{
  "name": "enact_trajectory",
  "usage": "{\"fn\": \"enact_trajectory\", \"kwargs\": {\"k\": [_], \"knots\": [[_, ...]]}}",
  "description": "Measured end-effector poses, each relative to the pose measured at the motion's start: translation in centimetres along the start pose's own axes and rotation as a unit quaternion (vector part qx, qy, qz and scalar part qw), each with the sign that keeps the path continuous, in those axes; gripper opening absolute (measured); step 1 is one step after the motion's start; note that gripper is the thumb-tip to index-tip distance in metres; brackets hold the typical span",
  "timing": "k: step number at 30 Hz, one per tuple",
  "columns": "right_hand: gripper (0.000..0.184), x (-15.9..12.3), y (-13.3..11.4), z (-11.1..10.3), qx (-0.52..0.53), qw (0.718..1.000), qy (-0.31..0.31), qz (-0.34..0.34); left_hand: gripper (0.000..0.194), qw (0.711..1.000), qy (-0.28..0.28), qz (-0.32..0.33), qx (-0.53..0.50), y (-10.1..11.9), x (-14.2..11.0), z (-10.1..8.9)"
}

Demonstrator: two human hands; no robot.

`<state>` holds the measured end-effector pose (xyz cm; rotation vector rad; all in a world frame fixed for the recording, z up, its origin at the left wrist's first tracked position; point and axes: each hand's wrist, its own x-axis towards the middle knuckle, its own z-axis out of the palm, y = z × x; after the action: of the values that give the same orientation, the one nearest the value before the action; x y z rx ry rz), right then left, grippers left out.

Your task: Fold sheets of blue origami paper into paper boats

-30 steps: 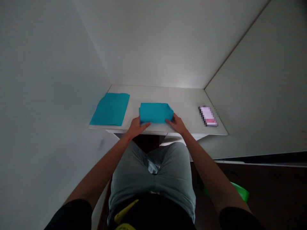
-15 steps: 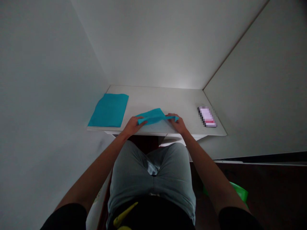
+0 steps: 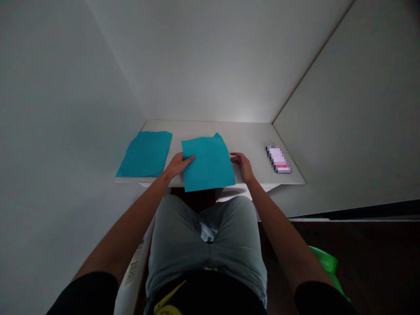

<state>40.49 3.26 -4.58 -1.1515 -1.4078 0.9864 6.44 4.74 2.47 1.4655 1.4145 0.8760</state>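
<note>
Since half a second ago, the turquoise sheet [image 3: 208, 164] has opened from a narrow, slanted strip into a broad, nearly square panel, and its near edge has dropped toward the person's lap. It is over the middle front of the white desk [image 3: 249, 139], that near edge reaching past the front. It shows no clear long axis: the left edge runs away from the person, the near edge crosswise, and the far right corner points toward the back wall. The left hand [image 3: 178, 164] has its grip clamped on the left edge, thumb on top. The right hand [image 3: 243, 167] is at the right edge; whether its grip pinches anything, I cannot tell.
</note>
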Motion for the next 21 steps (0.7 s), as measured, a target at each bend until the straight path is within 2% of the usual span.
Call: {"fn": "enact_trajectory", "kwargs": {"k": [3, 5, 10, 14, 19, 21], "knots": [[0.067, -0.3, -0.4, 0.3, 0.009, 1.0, -0.007, 0.0, 0.046, 0.999, 0.011, 0.008, 0.038, -2.2, -0.9, 0.7], [0.064, -0.4, -0.4, 0.7, 0.002, 1.0, -0.029, 0.005, 0.048, 0.999, 0.015, 0.025, 0.028, -2.8, -1.1, 1.2], [0.091, -0.3, -0.1, 1.2, 0.026, 0.999, -0.014, 0.032, 0.066, 0.996, 0.006, 0.055, -0.076, -3.2, -0.4, 2.6], [0.085, -0.4, -0.3, 1.0, 0.013, 0.999, -0.025, 0.041, 0.073, 0.993, 0.003, 0.057, -0.1, -3.1, 0.1, 3.6], [0.101, -0.2, -0.3, 0.8, 0.02, 0.999, 0.002, 0.046, 0.081, 0.991, -0.007, 0.022, -0.135, -3.6, 0.2, 2.9], [0.099, -0.2, -0.3, 0.9, 0.033, 0.998, -0.009, 0.049, 0.085, 0.988, -0.005, 0.002, -0.156, -3.9, 0.2, 2.4]]}}
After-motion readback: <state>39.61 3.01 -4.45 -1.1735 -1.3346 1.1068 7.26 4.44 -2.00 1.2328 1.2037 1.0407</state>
